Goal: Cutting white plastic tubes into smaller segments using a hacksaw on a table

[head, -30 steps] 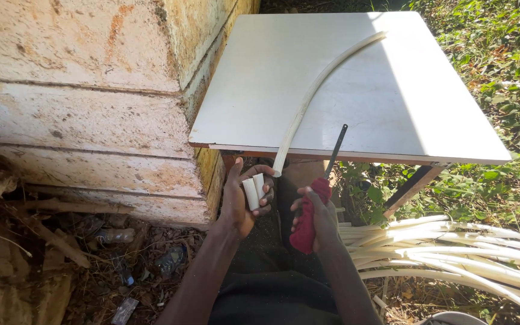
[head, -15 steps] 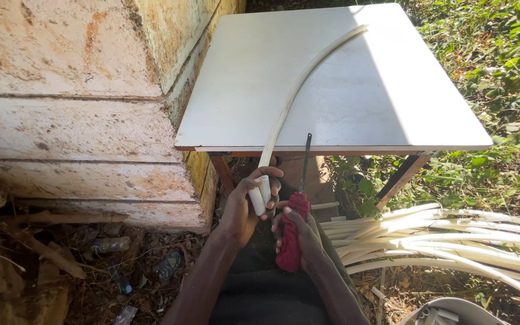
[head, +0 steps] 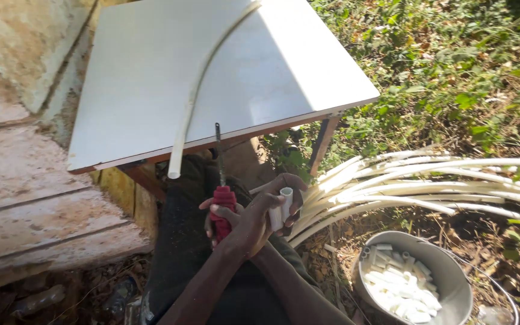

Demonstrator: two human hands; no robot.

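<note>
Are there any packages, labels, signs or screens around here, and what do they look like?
None: no package, label, sign or screen shows.
Nearest to a container: a round grey bucket at lower right, holding short white tube pieces.
The white board on the table is blank.

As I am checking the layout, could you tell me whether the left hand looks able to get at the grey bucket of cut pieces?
Probably yes: the left hand, holding a short pipe piece, has only open ground between it and the bucket, whose top is uncovered.
</note>
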